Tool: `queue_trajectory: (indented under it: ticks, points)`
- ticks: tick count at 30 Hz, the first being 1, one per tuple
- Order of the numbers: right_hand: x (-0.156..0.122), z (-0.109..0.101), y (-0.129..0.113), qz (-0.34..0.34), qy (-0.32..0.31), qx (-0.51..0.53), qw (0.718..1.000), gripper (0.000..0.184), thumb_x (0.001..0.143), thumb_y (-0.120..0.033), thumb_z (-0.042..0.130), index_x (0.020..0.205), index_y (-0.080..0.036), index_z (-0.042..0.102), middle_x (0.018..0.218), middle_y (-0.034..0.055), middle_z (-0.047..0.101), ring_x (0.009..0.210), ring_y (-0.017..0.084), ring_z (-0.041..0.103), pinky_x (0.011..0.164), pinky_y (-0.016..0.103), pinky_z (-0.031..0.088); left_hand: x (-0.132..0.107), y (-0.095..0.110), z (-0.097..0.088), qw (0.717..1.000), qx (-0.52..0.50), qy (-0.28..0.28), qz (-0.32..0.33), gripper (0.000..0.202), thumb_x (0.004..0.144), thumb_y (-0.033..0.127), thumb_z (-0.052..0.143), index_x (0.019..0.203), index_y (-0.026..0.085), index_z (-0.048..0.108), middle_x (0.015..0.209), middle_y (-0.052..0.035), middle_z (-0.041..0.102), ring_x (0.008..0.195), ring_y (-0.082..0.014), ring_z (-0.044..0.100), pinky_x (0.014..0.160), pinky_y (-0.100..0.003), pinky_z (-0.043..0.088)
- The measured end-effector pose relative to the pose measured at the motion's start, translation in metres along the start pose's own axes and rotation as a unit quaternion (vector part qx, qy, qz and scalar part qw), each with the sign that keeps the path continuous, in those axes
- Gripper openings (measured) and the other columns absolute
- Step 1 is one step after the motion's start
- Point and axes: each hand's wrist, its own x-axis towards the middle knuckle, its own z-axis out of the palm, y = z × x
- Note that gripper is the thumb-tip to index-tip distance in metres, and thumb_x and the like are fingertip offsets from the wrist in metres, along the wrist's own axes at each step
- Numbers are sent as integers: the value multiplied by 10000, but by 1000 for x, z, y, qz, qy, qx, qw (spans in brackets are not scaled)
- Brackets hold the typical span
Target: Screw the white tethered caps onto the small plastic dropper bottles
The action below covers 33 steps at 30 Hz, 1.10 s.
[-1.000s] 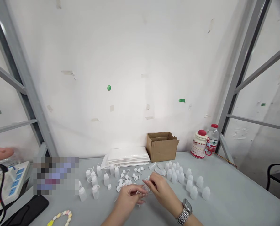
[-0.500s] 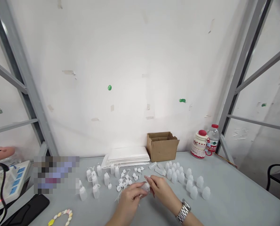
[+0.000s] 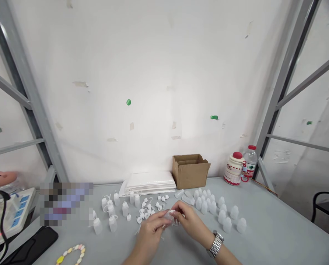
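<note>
My left hand [image 3: 151, 231] is closed round a small translucent plastic bottle [image 3: 168, 216], which lies tilted between my hands. At the bottle's mouth, my right hand [image 3: 191, 222] pinches a white cap [image 3: 171, 211], partly hidden by the fingers. Just beyond my left hand lies a loose pile of white caps with thin straps [image 3: 146, 213]. Several capped bottles [image 3: 113, 223] stand to the left. On the right, several uncapped bottles [image 3: 227, 224] stand in loose rows, base up as far as I can see, and a few lie on their sides [image 3: 188, 199].
Along the wall are a stack of white sheets [image 3: 150, 182], an open cardboard box [image 3: 192, 176], a cream jar [image 3: 233, 169] with a red lid and a water bottle [image 3: 250, 162]. A black phone [image 3: 33, 244] and a bead bracelet [image 3: 81, 253] lie at the front left.
My right hand has shifted slightly at the bottle's mouth, and a white cap now shows between its fingers. My left hand keeps hold of the bottle.
</note>
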Motion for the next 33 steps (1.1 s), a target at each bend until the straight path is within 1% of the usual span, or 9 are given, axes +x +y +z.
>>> queue_trajectory:
  ticks: [4,6,9,12,14,18,22,26,33]
  points:
    - [-1,10,7,6,17,-74,997,275,868,-373,354,656,-206,405,562,-53,431,540,118,390,527,234,295,-4,-7,1,995,81,-6,63,263,724,177,487,776,286,721,1039,-43,681,910,-211,641,800,-307,509]
    - [1,14,11,23,19,-78,997,324,876,-400,319,620,-208,373,531,-62,391,516,113,360,515,236,278,-4,-6,1,995,79,-13,63,245,741,195,486,782,285,709,1038,-39,682,926,-210,634,819,-306,497]
    - [2,16,12,44,22,-66,997,376,871,-437,313,578,-207,363,490,-65,367,494,111,359,509,236,281,-2,1,2,999,18,-24,-20,220,748,216,495,892,270,653,1003,-45,691,938,-202,623,813,-309,497]
    - [1,14,12,31,22,-51,998,384,857,-462,357,575,-203,391,480,-61,400,479,107,376,495,231,285,2,8,0,988,-73,-32,-134,447,716,211,529,1158,228,466,970,-79,678,860,-195,637,714,-305,526]
    - [2,11,11,22,26,-27,999,378,846,-473,384,587,-199,422,478,-58,427,473,106,397,490,226,297,5,9,-1,979,-113,-41,-162,559,690,242,558,1222,192,391,919,-85,661,796,-193,634,664,-305,529]
    - [7,2,10,33,77,95,992,401,802,-549,404,777,-179,555,528,-45,477,454,107,432,465,228,343,9,2,1,977,-132,-6,-170,487,637,404,584,1041,133,565,883,-90,600,754,-200,595,630,-319,526]
    - [11,-8,4,47,108,222,968,467,738,-573,487,918,-163,619,616,-11,536,484,117,487,495,253,402,11,-4,5,965,-169,29,-199,583,558,484,623,1004,111,578,835,-65,565,678,-186,588,638,-340,518]
    - [10,-10,-1,41,152,233,960,389,692,-500,595,876,-166,670,630,-3,561,519,119,501,537,255,419,11,-3,6,959,-184,36,-213,606,530,493,647,994,110,577,748,-24,538,648,-184,587,640,-341,510]
    - [11,-4,3,85,218,216,948,369,591,-487,670,783,-173,707,606,-6,581,502,117,496,521,250,428,8,-5,9,974,-145,37,-173,497,548,425,660,949,132,630,847,-57,551,712,-174,538,632,-310,513]
